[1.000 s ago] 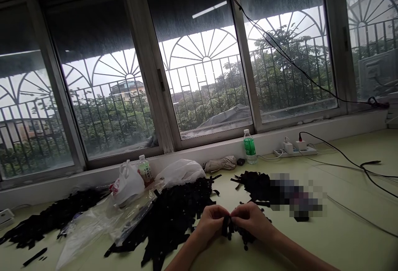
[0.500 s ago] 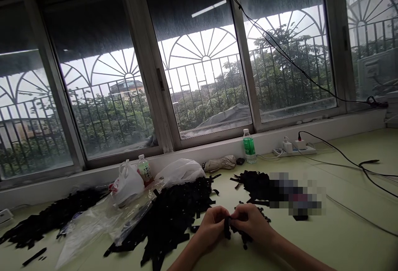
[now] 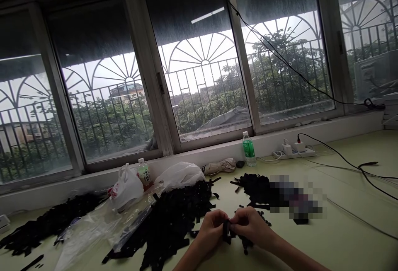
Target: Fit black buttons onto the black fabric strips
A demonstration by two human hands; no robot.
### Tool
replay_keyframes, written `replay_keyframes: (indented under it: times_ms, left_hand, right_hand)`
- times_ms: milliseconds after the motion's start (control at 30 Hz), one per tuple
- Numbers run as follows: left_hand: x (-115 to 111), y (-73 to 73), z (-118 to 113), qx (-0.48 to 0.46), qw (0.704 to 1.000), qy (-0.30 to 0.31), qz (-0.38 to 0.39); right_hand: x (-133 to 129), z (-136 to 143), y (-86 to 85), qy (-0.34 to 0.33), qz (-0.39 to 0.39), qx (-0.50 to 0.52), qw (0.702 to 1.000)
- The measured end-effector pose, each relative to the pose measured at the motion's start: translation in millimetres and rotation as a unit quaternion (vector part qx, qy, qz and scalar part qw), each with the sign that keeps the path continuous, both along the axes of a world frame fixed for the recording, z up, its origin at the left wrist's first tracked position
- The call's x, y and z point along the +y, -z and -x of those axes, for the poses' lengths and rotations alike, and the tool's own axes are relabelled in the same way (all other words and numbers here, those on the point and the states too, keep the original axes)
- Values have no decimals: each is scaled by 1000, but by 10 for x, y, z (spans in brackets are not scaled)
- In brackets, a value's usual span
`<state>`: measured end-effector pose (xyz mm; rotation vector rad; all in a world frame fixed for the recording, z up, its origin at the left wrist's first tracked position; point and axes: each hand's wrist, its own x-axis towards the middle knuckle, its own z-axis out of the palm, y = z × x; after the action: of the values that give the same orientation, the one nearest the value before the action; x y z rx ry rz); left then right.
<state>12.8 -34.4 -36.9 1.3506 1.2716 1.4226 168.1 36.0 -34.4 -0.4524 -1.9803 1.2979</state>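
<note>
A short black fabric strip (image 3: 226, 231) hangs bent between my two hands, above the pale green table. My left hand (image 3: 212, 227) pinches it from the left, thumb and forefinger closed. From the other side my right hand (image 3: 251, 224) pinches the strip's upper end, its fingertips almost touching the left ones. Whatever small part lies between the fingertips is hidden. Small dark round pieces (image 3: 245, 246) lie under and beside my right hand, partly covered by it. Left of my hands spreads a large pile of black strips (image 3: 174, 213).
Another pile of black strips (image 3: 256, 186) lies beyond my right hand, beside a blurred patch. Clear plastic (image 3: 90, 233) and a white bag (image 3: 129, 188) are at left. Near the windowsill stand a green-labelled bottle (image 3: 248, 151), a drink bottle (image 3: 144, 173) and a power strip (image 3: 306, 153) with cables.
Both hands keep their pinch on the black strip, with only slight finger movement. The whole view has shifted a little.
</note>
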Motion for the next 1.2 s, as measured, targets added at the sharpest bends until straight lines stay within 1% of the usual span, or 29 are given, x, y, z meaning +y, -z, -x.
replay_keyframes:
  times_ms: [133, 200, 233, 333, 433, 500, 567, 600, 667, 700, 767, 800, 833, 900, 967, 1100, 1133, 1200]
  left_hand:
    - [51, -19, 11, -57, 997, -41, 6]
    - [77, -14, 23, -85, 994, -67, -2]
    - [87, -9, 37, -100, 991, -87, -6]
    - [102, 1, 127, -148, 971, -189, -7]
    - [100, -4, 276, -209, 927, -312, -9]
    - [96, -10, 366, -228, 904, -361, -21]
    - [92, -12, 411, -210, 901, -379, -30]
    - [89, -11, 411, -186, 907, -378, -33]
    - [79, -11, 366, -115, 928, -353, -36]
    - [72, -13, 326, -73, 941, -328, -35]
    - [54, -21, 225, 21, 965, -259, -28]
    - [44, -27, 172, 76, 970, -227, -31]
    - [34, -34, 121, 137, 971, -194, -36]
    - [16, -42, 43, 233, 961, -145, -41]
    - [6, -41, 5, 285, 950, -118, -41]
    - [-1, -34, 52, 313, 943, -111, -29]
    - [-4, -39, 80, 316, 944, -96, -21]
    - [-16, -62, 139, 321, 946, -46, 0]
  right_hand:
    - [-11, -15, -107, -5, -51, 1, 999]
    - [29, -40, -149, 12, -68, -6, 998]
    - [74, -61, -160, 36, -77, -9, 996]
    - [315, -171, -152, 101, -138, -23, 985]
    - [643, -339, -110, 158, -181, -62, 969]
    - [837, -455, -86, 183, -176, -90, 963]
    - [974, -550, -71, 193, -181, -127, 956]
    - [1017, -587, -65, 192, -186, -154, 951]
    - [1059, -642, -57, 189, -198, -191, 943]
    - [1063, -660, -52, 182, -199, -214, 939]
    - [1055, -685, -43, 172, -195, -265, 928]
    - [1048, -693, -38, 168, -192, -290, 922]
    - [1042, -698, -34, 166, -189, -310, 917]
    - [1034, -703, -24, 164, -186, -330, 911]
    - [1036, -704, -14, 163, -185, -336, 909]
    - [1053, -702, -2, 178, -193, -328, 907]
    - [1058, -701, -5, 180, -193, -318, 910]
    - [1063, -697, -21, 178, -186, -286, 923]
